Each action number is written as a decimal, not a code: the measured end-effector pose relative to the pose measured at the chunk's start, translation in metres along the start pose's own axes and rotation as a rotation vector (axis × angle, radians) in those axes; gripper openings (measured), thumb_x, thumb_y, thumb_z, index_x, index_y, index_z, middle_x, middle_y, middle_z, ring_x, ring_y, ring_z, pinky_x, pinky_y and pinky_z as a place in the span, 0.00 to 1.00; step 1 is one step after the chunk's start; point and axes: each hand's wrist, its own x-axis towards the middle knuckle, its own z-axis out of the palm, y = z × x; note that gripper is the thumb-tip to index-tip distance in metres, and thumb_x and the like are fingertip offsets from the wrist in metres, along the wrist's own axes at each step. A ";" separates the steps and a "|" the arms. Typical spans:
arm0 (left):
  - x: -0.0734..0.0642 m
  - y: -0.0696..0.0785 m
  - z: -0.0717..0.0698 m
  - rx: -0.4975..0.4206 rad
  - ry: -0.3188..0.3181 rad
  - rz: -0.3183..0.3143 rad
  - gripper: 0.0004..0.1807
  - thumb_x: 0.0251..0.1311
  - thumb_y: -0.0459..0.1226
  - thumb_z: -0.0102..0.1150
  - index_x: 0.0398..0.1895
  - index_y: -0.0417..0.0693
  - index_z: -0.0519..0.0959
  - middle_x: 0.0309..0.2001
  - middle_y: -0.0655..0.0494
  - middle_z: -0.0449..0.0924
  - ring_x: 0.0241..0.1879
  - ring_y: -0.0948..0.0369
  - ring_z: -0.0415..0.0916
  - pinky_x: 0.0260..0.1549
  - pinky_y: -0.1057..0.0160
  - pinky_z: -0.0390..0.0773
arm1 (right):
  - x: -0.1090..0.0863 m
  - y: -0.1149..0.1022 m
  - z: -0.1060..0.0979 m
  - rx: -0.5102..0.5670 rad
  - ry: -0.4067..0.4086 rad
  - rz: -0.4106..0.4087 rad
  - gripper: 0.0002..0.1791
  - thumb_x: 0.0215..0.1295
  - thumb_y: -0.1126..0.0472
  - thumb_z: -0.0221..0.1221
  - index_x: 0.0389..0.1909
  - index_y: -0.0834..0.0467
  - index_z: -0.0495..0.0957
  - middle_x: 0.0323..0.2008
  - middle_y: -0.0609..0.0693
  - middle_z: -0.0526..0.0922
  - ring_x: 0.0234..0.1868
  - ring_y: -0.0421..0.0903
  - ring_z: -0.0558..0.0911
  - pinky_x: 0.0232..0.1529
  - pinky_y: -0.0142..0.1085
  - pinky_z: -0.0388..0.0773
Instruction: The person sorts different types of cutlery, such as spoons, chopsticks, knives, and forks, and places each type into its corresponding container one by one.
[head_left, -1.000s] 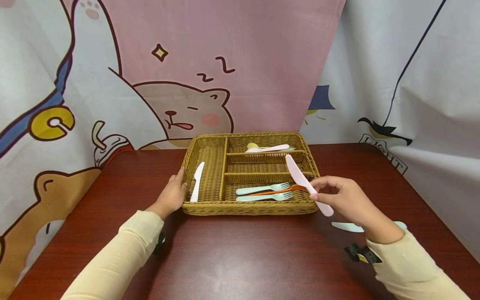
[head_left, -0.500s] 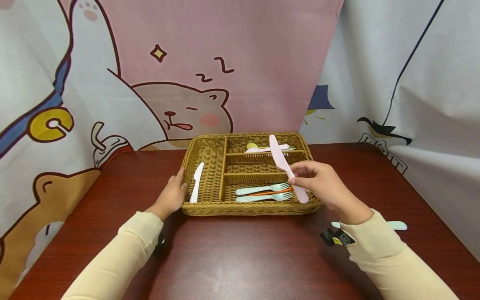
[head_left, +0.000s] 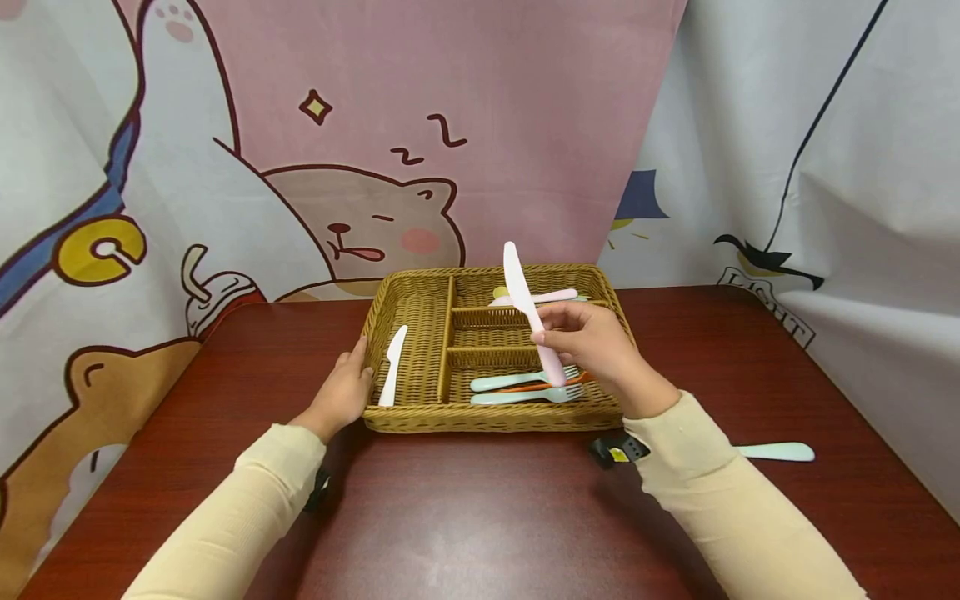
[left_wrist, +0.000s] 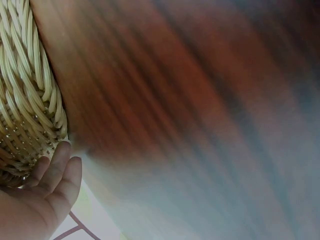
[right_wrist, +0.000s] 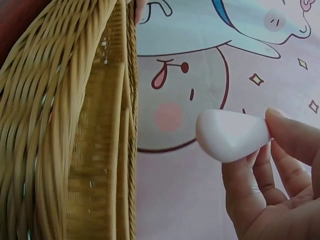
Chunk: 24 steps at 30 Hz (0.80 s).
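Observation:
My right hand [head_left: 588, 342] pinches a pale pink plastic knife [head_left: 531, 308] between thumb and fingers, its blade pointing up and away. The knife is held above the right part of a wicker cutlery basket [head_left: 498, 419]; in the right wrist view its rounded handle end [right_wrist: 232, 135] faces the camera. With fairly straight fingers, my left hand [head_left: 342, 392] rests against the basket's left outer wall; the left wrist view shows those fingers [left_wrist: 67, 182] beside the weave. A white knife [head_left: 393, 367] lies in the long left compartment.
Mint-green forks [head_left: 517, 398] and an orange fork [head_left: 525, 387] lie in the front right compartment. A pink utensil [head_left: 555, 296] and a yellow one [head_left: 499, 292] are in the back compartment. A mint-green utensil [head_left: 780, 452] lies on the table, partly behind the right sleeve.
My right hand has carried the pink knife leftward and slightly up, from the basket's right edge to above its right compartments. The left hand and the basket have stayed put.

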 end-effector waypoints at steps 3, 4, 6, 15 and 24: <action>0.000 0.000 0.000 0.001 -0.001 0.003 0.33 0.75 0.34 0.33 0.76 0.36 0.37 0.67 0.27 0.52 0.66 0.38 0.56 0.64 0.41 0.57 | 0.007 0.000 0.011 0.042 -0.010 0.009 0.19 0.61 0.69 0.63 0.52 0.71 0.76 0.31 0.46 0.78 0.31 0.39 0.79 0.29 0.35 0.80; 0.001 0.000 0.000 0.001 0.000 0.003 0.33 0.75 0.34 0.33 0.76 0.36 0.37 0.67 0.27 0.52 0.67 0.37 0.56 0.64 0.41 0.57 | 0.009 0.000 0.014 0.057 -0.015 0.012 0.19 0.62 0.69 0.63 0.53 0.70 0.76 0.31 0.46 0.78 0.30 0.39 0.79 0.29 0.35 0.80; 0.001 0.000 0.000 -0.001 0.000 0.002 0.33 0.75 0.35 0.34 0.76 0.37 0.37 0.67 0.27 0.52 0.67 0.38 0.56 0.64 0.41 0.57 | 0.012 -0.001 0.021 0.101 -0.020 0.024 0.19 0.62 0.69 0.62 0.53 0.70 0.75 0.31 0.46 0.78 0.30 0.40 0.79 0.28 0.35 0.80; -0.001 0.001 -0.001 0.016 -0.007 -0.002 0.33 0.75 0.35 0.33 0.76 0.36 0.36 0.66 0.27 0.52 0.65 0.37 0.59 0.62 0.41 0.60 | 0.028 -0.009 0.050 0.197 -0.014 0.107 0.21 0.63 0.69 0.61 0.58 0.64 0.75 0.37 0.50 0.76 0.34 0.42 0.79 0.30 0.36 0.80; 0.000 0.001 -0.001 0.009 -0.002 0.000 0.32 0.75 0.35 0.33 0.76 0.37 0.37 0.66 0.28 0.53 0.65 0.37 0.59 0.63 0.41 0.59 | 0.043 -0.005 0.075 0.358 -0.033 0.221 0.21 0.66 0.69 0.58 0.60 0.62 0.73 0.41 0.50 0.76 0.39 0.43 0.78 0.33 0.35 0.80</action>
